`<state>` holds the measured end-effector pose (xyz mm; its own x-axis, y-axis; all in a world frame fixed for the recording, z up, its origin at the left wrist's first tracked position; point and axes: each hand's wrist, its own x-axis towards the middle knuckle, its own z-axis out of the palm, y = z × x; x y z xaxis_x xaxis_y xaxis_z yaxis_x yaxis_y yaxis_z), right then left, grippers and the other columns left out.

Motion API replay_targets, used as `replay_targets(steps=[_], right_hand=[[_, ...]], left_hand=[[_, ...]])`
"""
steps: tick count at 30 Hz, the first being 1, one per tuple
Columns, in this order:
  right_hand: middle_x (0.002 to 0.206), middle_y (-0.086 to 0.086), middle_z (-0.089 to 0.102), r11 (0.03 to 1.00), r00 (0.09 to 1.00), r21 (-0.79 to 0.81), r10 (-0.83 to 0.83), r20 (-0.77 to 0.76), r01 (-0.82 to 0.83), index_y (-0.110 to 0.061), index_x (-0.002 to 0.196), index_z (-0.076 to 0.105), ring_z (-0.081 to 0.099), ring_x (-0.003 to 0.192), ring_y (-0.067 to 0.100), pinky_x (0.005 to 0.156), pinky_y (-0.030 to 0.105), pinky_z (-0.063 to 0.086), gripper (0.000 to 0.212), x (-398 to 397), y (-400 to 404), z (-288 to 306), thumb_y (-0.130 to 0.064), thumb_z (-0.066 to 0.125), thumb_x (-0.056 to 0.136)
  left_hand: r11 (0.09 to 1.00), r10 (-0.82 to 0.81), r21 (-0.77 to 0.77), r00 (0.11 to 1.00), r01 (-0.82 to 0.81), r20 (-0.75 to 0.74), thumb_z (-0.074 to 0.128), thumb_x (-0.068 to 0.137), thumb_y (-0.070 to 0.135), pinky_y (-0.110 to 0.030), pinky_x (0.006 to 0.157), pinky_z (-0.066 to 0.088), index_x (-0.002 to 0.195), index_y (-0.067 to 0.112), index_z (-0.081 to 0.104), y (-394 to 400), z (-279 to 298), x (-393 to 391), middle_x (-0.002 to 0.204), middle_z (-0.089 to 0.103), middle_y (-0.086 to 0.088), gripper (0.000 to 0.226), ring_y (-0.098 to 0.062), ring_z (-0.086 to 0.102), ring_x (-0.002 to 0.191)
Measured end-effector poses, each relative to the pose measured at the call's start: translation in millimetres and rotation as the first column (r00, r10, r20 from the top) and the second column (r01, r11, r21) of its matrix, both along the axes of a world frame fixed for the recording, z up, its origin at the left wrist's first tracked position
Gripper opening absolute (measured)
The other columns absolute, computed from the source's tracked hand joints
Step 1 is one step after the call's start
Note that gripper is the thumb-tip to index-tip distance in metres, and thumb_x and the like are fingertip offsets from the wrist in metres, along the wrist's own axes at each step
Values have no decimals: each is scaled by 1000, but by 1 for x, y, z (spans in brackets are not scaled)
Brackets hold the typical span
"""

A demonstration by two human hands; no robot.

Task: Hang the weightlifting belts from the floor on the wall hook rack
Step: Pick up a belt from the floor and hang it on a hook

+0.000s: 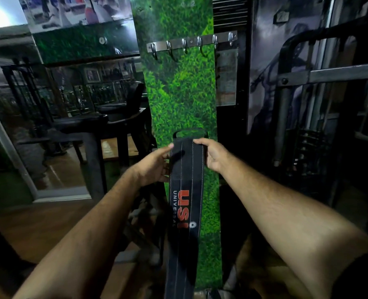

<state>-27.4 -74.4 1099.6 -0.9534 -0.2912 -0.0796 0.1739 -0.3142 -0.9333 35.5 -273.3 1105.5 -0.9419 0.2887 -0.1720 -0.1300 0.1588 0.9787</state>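
- Weightlifting belt (186,203): a long black strap with pale stitch lines down its length and red "USI" lettering over "UNIVERSAL". I see it hanging upright in front of the green grass-pattern wall panel (180,100), its lower end running out of the bottom of the view.
- At the belt's top end sits a dark buckle loop (190,133), just above both hands.
- My left hand (154,165) grips the belt's left edge near the top; the fingers are curled around the strap and the thumb presses on its face.
- My right hand (214,154) pinches the right edge at about the same height, thumb laid across the front, the other fingers behind the strap.
- The wall hook rack (191,43), a metal strip with six hooks, is fixed high on the green panel, well above the belt and apart from it. All the hooks look bare, though the dim light makes the far right one hard to read.
- To the left stands a dark padded bench (81,124) before a mirror; to the right, a black machine frame (321,83).
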Motion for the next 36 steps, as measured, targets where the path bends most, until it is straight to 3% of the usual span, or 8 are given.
replay_targets(steps=[10, 14, 17, 22, 27, 30, 33, 36], right_hand=[[105, 13, 73, 987, 971, 129, 121, -205, -96, -6, 111, 67, 73, 87, 21, 84, 39, 60, 20, 21, 10, -18, -3, 63, 92], [124, 16, 69, 998, 987, 55, 47, -153, -39, -6, 125, 66, 66, 113, 29, 103, 46, 50, 41, 13, 10, -16, -32, 62, 94], [118, 13, 72, 995, 977, -34, -102, -188, 97, -11, 125, 66, 70, 108, 27, 98, 45, 54, 50, 6, 5, 6, -49, 59, 94], [108, 7, 74, 938, 860, 27, -305, -410, 345, -10, 125, 59, 74, 90, 19, 72, 32, 61, 29, -6, 6, 26, -22, 62, 98], [102, 4, 72, 941, 851, -2, -306, -427, 338, -16, 111, 60, 71, 87, 17, 74, 33, 60, 14, -29, 23, 22, -17, 57, 98], [90, -3, 68, 934, 869, -2, -333, -366, 357, -21, 100, 62, 66, 79, 14, 59, 25, 54, 10, -48, 41, 26, -28, 57, 96], [107, -2, 70, 925, 885, 37, -349, -309, 377, -19, 119, 62, 69, 89, 18, 59, 28, 56, 55, -72, 60, 34, -62, 61, 84], [82, 2, 61, 897, 850, 59, -392, -352, 438, -20, 93, 61, 57, 58, 15, 41, 23, 46, 36, -94, 82, 39, -54, 51, 97]], left_hand=[[852, 408, 402, 907, -337, -103, 55, 95, 52, -40, 77, 56, 114, 11, 68, 11, 30, -49, 107, 68, -15, 47, -29, 68, 88], [893, 356, 361, 912, -269, -202, 57, 95, 46, -28, 53, 52, 119, 8, 64, 20, 20, -52, 93, 72, -11, 46, -21, 69, 69], [910, 311, 365, 908, -199, -281, 60, 92, 41, -30, 56, 53, 109, 11, 66, 28, 17, -53, 93, 72, -7, 35, -22, 69, 72], [936, 319, 267, 875, -230, -365, 61, 84, 20, -28, 60, 47, 75, 21, 61, 46, 25, -63, 74, 65, 1, 9, -17, 61, 68], [917, 326, 336, 887, -214, -325, 55, 93, 34, -38, 72, 57, 115, 6, 67, 76, 47, -80, 102, 74, -15, 38, -31, 71, 87], [948, 279, 247, 900, -203, -335, 47, 100, 45, -32, 60, 59, 115, 9, 69, 98, 53, -97, 98, 76, -10, 44, -25, 73, 77], [946, 318, 166, 895, -278, -312, 44, 98, 56, -35, 70, 59, 109, 12, 71, 122, 60, -113, 96, 77, -7, 53, -25, 74, 82], [871, 492, 221, 758, -440, -429, 46, 89, 55, -47, 89, 55, 110, 4, 64, 149, 65, -138, 108, 70, -19, 57, -34, 67, 100]])
